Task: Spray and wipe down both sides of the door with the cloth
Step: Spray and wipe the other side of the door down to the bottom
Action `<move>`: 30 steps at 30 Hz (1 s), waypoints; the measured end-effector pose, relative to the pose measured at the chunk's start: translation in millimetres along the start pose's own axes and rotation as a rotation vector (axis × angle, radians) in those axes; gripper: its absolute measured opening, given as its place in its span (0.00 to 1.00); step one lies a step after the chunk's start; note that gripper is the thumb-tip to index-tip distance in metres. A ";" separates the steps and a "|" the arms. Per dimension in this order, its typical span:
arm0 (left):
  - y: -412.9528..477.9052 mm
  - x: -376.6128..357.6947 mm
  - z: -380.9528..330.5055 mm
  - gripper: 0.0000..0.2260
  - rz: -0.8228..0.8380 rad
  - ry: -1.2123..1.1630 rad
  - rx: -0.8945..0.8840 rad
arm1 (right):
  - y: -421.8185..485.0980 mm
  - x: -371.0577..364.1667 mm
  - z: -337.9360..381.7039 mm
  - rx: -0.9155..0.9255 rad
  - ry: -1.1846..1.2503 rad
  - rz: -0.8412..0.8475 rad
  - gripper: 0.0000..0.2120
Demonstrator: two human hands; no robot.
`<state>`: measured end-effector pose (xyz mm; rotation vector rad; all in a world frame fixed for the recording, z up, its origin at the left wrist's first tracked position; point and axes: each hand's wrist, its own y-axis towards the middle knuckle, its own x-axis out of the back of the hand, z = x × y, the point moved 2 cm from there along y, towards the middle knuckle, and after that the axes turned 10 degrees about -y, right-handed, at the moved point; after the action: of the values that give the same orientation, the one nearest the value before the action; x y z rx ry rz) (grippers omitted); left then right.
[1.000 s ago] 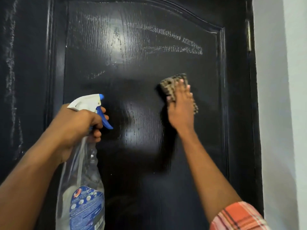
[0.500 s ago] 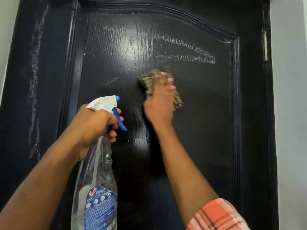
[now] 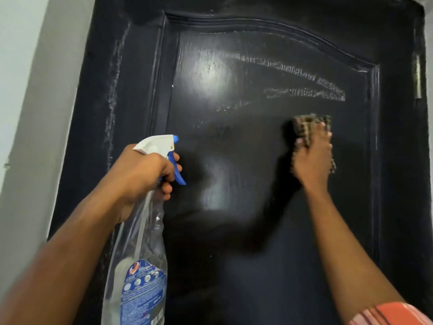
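Fingers of the left hand curl round the neck of a clear spray bottle, gripping it, with the topmost fingertips against the blue trigger. The white spray head points right, toward the door panel. The bottle hangs down to the near left and carries a blue label low on its body. On the right, the right hand lies with its fingers stretched out over a brown patterned cloth, pressing it flat on the black door. The hand is blurred, so the exact lie of each finger cannot be told. The cloth sits on the right part of the raised central panel, showing above the fingertips and along the right edge of the hand. Just above it, pale streaks run across the panel, and a fainter pale line runs down the left stile. A metal hinge shows at the door's far right edge. A light wall borders the door on the left, and an orange plaid sleeve shows at the near right corner.
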<state>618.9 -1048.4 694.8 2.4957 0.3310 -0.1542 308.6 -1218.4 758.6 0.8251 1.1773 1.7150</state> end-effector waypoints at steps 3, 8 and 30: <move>2.5 18.9 -5.4 0.14 0.026 0.003 -0.009 | -3.2 3.3 -1.3 -0.046 0.031 0.026 0.28; 14.7 37.6 -11.5 0.14 0.050 -0.008 -0.015 | -63.8 -11.0 89.5 0.504 0.034 0.124 0.30; 64.0 28.6 -46.8 0.14 0.198 -0.072 -0.119 | 105.2 -41.1 282.3 0.929 -0.149 0.200 0.26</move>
<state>665.3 -1065.3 763.1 2.3810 0.0604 -0.1392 540.5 -1171.6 949.6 1.6267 1.8516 1.1639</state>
